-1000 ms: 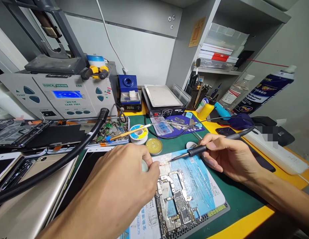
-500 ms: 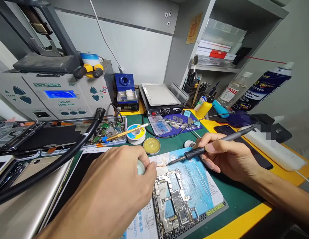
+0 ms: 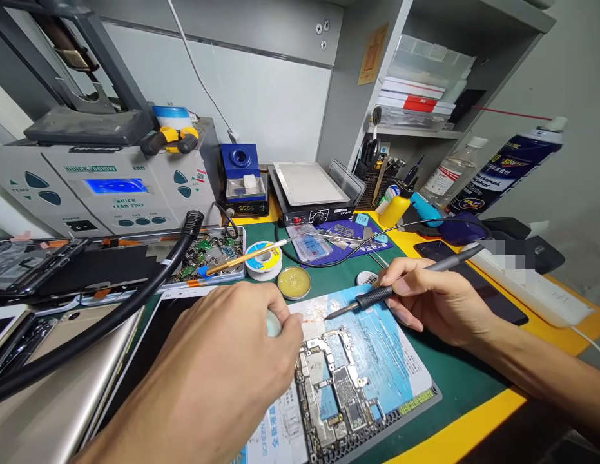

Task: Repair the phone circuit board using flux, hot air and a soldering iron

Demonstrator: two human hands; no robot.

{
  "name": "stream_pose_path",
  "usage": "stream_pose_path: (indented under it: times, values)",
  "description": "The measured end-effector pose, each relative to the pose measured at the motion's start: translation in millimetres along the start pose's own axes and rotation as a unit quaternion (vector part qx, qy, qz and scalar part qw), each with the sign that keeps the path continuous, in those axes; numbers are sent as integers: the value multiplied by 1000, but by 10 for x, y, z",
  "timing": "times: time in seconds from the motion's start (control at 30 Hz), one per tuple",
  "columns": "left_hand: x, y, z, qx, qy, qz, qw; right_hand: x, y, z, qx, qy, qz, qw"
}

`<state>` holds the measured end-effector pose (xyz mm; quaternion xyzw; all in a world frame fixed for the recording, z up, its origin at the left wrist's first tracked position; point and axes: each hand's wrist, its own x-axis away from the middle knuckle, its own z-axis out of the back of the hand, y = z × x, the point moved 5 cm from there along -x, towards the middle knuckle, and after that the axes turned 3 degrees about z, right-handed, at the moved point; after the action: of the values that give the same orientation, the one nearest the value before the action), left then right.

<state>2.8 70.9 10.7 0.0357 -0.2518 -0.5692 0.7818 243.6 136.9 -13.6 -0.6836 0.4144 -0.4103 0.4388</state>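
My right hand (image 3: 420, 293) grips a black soldering iron (image 3: 374, 296), its tip down near a thin copper-coloured strand (image 3: 312, 320) over the blue and white work mat (image 3: 387, 341). The strand runs out from the fingertips of my left hand (image 3: 246, 341), which are closed round a pale green round object (image 3: 273, 323), mostly hidden by the fingers. Just below the iron's tip lies a phone circuit board (image 3: 345, 393) on the mat. A round tin of yellowish paste (image 3: 294, 283) is beyond my left hand.
Behind stand a solder spool (image 3: 263, 260), a hot plate (image 3: 312, 187), an iron station (image 3: 244, 183) and a grey hot-air station (image 3: 120, 187). Its black hose (image 3: 149, 290) crosses the left side. Phones and a white power strip (image 3: 536, 283) lie at the right.
My right hand and the iron have shifted very slightly left in view, the tip staying by the strand. Both hands keep their hold.
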Motion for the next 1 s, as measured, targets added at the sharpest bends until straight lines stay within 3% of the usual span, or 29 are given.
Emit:
stream_pose_path:
  times: [0.63, 1.0]
  values:
    - [-14, -19, -8, -10, 37, -4, 999, 41, -34, -44, 17, 11, 14, 1000]
    - [38, 53, 56, -5, -6, 2, 1000, 40, -45, -23, 26, 2, 25, 999]
